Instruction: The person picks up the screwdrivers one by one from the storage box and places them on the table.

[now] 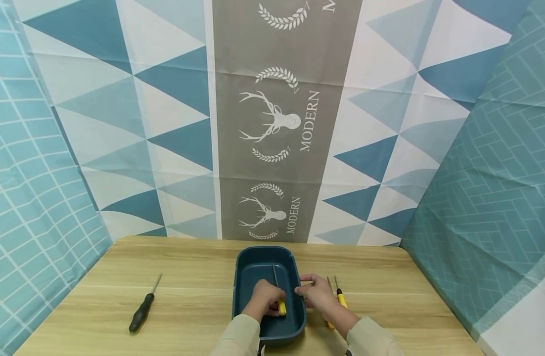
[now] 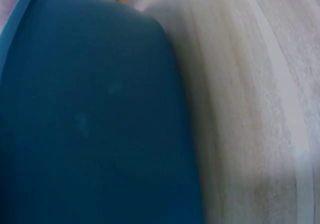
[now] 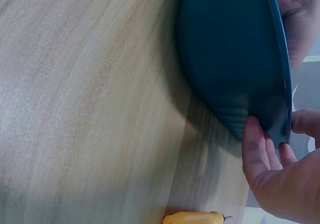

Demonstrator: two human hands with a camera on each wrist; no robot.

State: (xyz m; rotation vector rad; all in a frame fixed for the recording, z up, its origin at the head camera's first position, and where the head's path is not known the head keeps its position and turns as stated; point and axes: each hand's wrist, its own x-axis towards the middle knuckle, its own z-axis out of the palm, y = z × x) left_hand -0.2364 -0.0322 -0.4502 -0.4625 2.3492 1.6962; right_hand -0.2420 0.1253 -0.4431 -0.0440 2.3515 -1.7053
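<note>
A dark blue rectangular bin (image 1: 292, 332) stands at the front middle of the table. Inside it my left hand (image 1: 264, 295) grips a screwdriver by its yellow handle (image 1: 282, 307), with the thin shaft pointing toward the bin's far end. My right hand (image 1: 319, 295) pinches the bin's right rim. In the right wrist view, fingers (image 3: 256, 151) of that hand press the outer wall while the thumb is over the inner side. The bin's outer wall (image 2: 100, 104) fills much of the left wrist view, where the left hand is mostly hidden.
A black-handled screwdriver (image 1: 141, 312) lies at the left of the wooden table (image 1: 188, 291). Just right of the bin, partly behind my right hand, lie two yellow-handled screwdrivers, one with its handle (image 1: 341, 299) showing. Patterned cloth (image 1: 263, 123) hangs behind the table.
</note>
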